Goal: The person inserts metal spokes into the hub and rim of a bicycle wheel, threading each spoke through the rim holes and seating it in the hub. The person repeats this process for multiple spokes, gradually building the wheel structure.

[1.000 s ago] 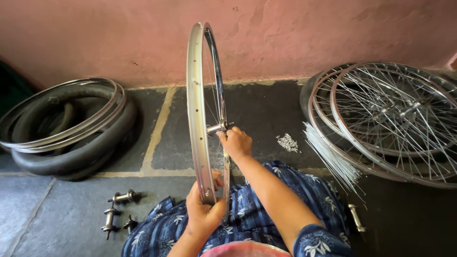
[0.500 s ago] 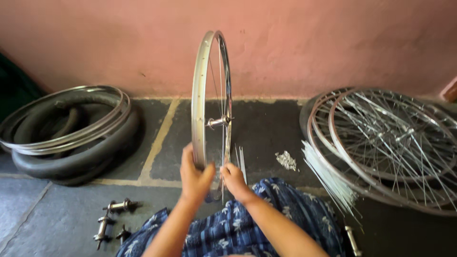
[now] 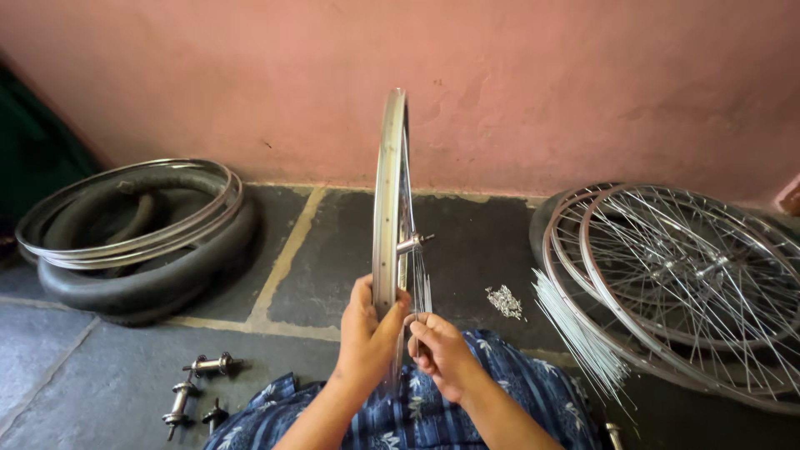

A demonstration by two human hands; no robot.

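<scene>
Head view, only one we had. Our left hand (image 3: 369, 340) was wrapped round the lower part of a bare metal wheel rim (image 3: 388, 208), fingers closed on it, thumb side up. The rim stood upright & edge-on at centre frame, its top reaching up against the pink wall (image 3: 583, 83). A hub (image 3: 411, 243) sat inside the rim at mid height, w/ thin spokes (image 3: 421, 287) hanging down from it toward our hands. Our right hand (image 3: 442, 354) was just right of the rim, lower centre, fingers pinched narrow on the lower ends of those spokes; exact grip point was too small to tell. Both hands were over our lap, covered w/ blue patterned cloth (image 3: 517, 392) at bottom centre.

Left of frame: black tyres (image 3: 150, 275) lay flat on the stone floor (image 3: 483, 242) w/ a couple of bare rims (image 3: 125, 225) stacked on them. Lower left: a few loose hubs/axles (image 3: 196, 387) on the floor, near our knee. Right of frame: spoked wheels (image 3: 683, 283) lay stacked & overlapping, w/ a bundle of loose spokes (image 3: 579, 333) fanned out at their left edge. Between that bundle & the upright rim, a small pile of nipples (image 3: 505, 302) sat on the floor, apart from both.
</scene>
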